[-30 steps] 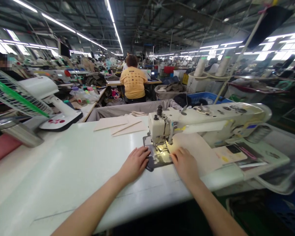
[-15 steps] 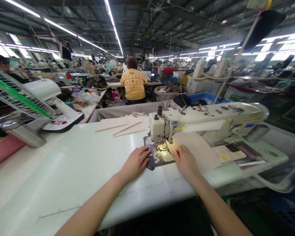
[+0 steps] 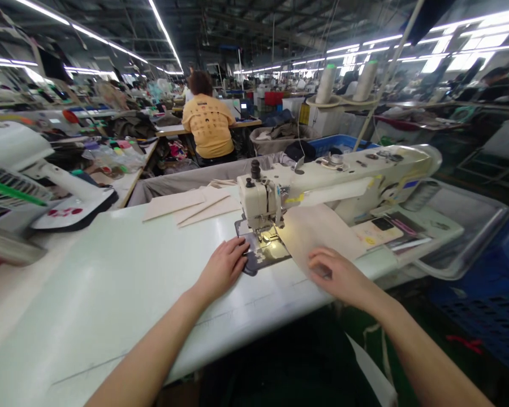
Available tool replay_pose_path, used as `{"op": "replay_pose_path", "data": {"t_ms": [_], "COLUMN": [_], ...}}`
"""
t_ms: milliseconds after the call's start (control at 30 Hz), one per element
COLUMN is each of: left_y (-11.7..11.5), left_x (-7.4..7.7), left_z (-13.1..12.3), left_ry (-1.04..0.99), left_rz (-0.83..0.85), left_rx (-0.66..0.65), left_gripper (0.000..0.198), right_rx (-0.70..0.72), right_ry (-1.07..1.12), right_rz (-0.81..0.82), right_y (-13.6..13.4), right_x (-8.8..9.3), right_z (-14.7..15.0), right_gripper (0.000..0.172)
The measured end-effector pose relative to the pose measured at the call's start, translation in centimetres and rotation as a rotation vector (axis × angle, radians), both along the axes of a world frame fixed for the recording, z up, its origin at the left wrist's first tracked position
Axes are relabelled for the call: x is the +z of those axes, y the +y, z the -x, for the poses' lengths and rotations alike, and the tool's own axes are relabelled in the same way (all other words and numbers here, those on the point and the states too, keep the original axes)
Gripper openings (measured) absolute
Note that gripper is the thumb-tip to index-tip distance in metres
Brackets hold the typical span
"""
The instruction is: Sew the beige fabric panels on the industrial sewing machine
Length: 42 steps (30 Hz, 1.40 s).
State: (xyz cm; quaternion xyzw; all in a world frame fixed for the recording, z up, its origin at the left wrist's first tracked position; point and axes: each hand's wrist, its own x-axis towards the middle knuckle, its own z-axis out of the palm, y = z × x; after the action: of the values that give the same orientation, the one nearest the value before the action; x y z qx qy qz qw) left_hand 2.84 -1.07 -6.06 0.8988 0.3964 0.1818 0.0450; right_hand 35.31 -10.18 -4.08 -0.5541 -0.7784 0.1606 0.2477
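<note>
A beige fabric piece [image 3: 322, 226] lies on the sewing machine bed, right of the needle area, with its left edge by the presser foot [image 3: 265, 234]. My left hand [image 3: 225, 263] rests flat, fingertips on the left side of the metal needle plate [image 3: 261, 260]. At the fabric's near edge is my right hand [image 3: 339, 277], its fingers curled toward the thumb; whether cloth is pinched in them is hidden. The sewing machine [image 3: 322, 186] extends to the right, and its lamp lights the needle area.
Several beige pieces [image 3: 190, 203] lie behind the needle plate to the left. A white fan [image 3: 68, 192] and a metal flask [image 3: 8, 243] stand at far left. A phone [image 3: 375, 232] lies right of the fabric. A person in a yellow shirt [image 3: 210, 124] sits ahead.
My right hand has moved away from the needle, right and nearer to me along the fabric. My left hand stays by the plate. The camera view has turned rightward and down.
</note>
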Motion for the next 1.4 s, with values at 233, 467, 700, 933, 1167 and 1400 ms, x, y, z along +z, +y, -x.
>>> {"op": "replay_pose_path", "data": {"t_ms": [233,467,700,933,1167,1400], "left_y": [0.0,0.0,-0.2,-4.5,-7.0,-11.9], "left_x": [0.1,0.2,0.4,3.2,4.3,4.0], "left_z": [0.1,-0.1,0.1,-4.5,-3.6,4.9], "left_ry": [-0.001,-0.001,0.047,-0.037,0.152,0.198], "left_rz": [0.003,-0.005,-0.062,-0.238,0.036,0.195], "left_rx": [-0.002,-0.005,0.007,-0.345,-0.586,-0.395], "left_gripper": [0.041,0.040,0.037,0.059,0.037,0.059], "right_rx": [0.035,-0.063,-0.146,-0.008,0.372,0.542], "right_ry": [-0.461,0.020,0.181,-0.185,0.028,-0.211], "right_rz": [-0.035,0.130,0.135,-0.154,0.101,-0.164], "right_y": [1.0,1.7,2.3,-2.9,-6.0,-5.5], "right_x": [1.3,1.0,0.3,5.4,5.5,-0.2], "right_z": [2.7,0.7,-0.7,4.9,7.0,3.0], "right_gripper": [0.021,0.017,0.010,0.016,0.021,0.089]}}
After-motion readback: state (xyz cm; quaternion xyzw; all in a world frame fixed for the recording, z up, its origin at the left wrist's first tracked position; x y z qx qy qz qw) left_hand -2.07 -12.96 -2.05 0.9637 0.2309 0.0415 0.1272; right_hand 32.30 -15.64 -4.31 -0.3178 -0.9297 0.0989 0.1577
